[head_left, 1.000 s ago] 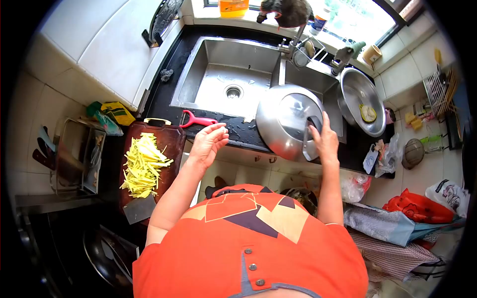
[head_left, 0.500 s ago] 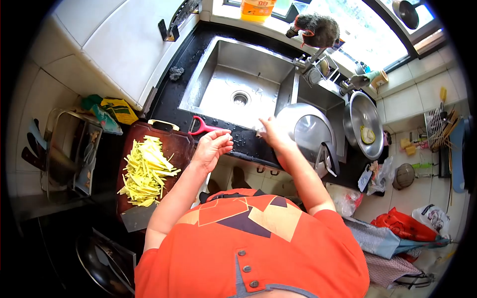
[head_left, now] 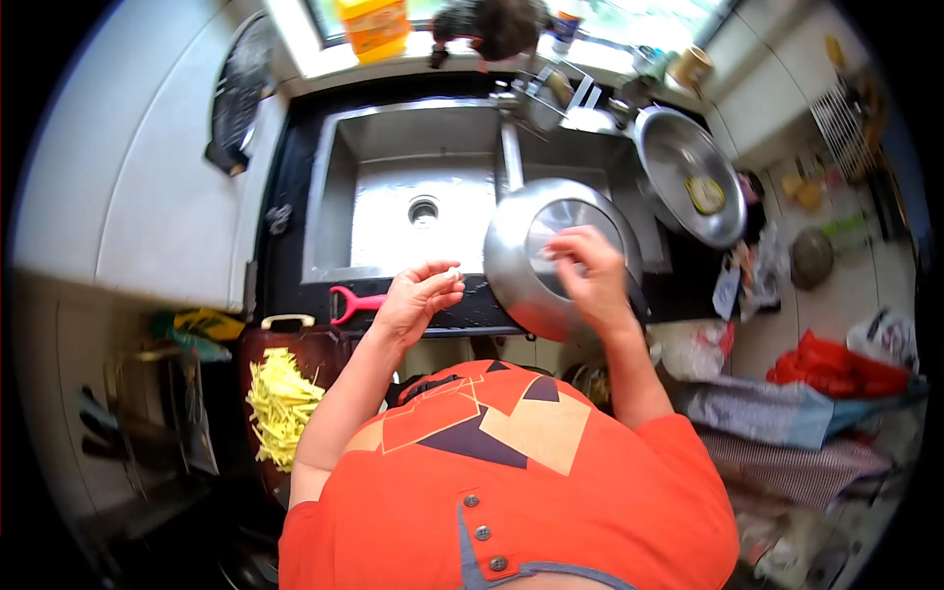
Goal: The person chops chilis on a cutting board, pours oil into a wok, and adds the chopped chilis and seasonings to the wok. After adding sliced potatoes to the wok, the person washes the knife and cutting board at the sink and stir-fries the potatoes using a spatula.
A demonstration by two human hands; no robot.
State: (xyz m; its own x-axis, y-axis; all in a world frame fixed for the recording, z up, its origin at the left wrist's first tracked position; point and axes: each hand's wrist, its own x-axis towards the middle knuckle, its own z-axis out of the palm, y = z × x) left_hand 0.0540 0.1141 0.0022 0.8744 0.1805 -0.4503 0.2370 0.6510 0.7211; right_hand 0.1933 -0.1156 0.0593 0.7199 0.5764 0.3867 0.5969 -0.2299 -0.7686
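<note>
My left hand is closed, with a small white piece, like a garlic clove, pinched at the fingertips in front of the sink. Over a round, shiny steel pan is my right hand, slightly blurred. Its thumb and finger are pinched together on a tiny pale bit that I cannot make out. Just left of my left hand, a peeler with a pink-red handle lies on the counter edge. Yellow-green cut strips are heaped on the dark red-brown cutting board.
Ahead is the steel double sink with its drain. A large steel bowl holding a yellowish round thing leans at the right. Farther right are plastic bags. An orange container stands on the windowsill.
My right hand has moved right, from the sink's front edge to over the steel pan. My left hand stays pinched at about the same place. The camera view has shifted.
</note>
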